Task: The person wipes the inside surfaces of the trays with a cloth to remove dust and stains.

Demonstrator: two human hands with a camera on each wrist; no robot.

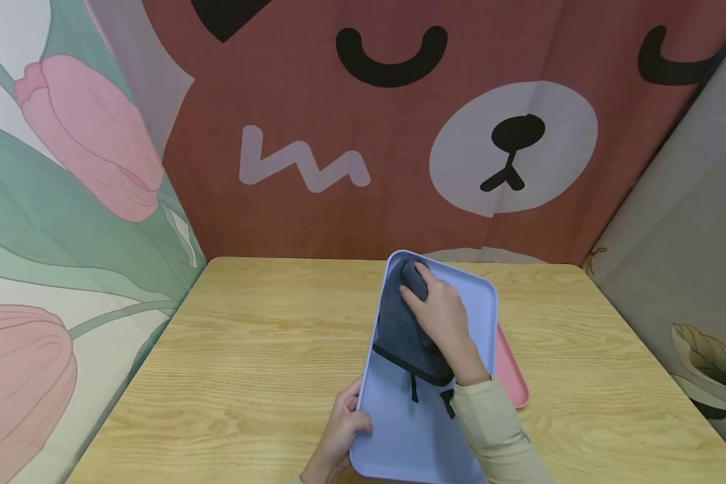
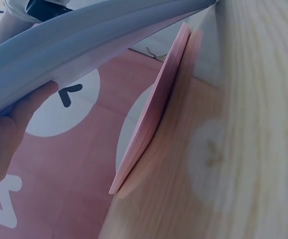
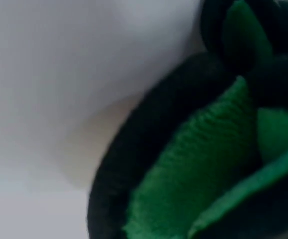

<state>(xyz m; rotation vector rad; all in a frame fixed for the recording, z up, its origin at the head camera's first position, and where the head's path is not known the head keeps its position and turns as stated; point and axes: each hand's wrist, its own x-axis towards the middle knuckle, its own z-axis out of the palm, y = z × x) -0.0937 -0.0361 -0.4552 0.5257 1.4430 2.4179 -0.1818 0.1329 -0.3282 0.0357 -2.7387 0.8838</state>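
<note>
My left hand (image 1: 341, 427) holds a blue tray (image 1: 414, 437) by its left rim, thumb over the rim and fingers underneath. In the left wrist view the tray slants above the table. On the tray's far part lies a dark grey-blue cloth item (image 1: 393, 319) with black trim and short black straps. My right hand (image 1: 446, 316) grips a rolled or folded part of that cloth between thumb and fingers. Up close in the right wrist view, black edging and green inner fabric (image 3: 199, 164) show, blurred; its exact kind is unclear.
A pink tray (image 1: 513, 376) lies on the wooden table (image 1: 266, 336), partly hidden beneath the blue one. Behind the table hangs a reddish-brown bear-print cloth (image 1: 314, 222). Floral fabric (image 1: 97, 269) covers the left side, and a pale printed cloth (image 1: 671, 255) the right.
</note>
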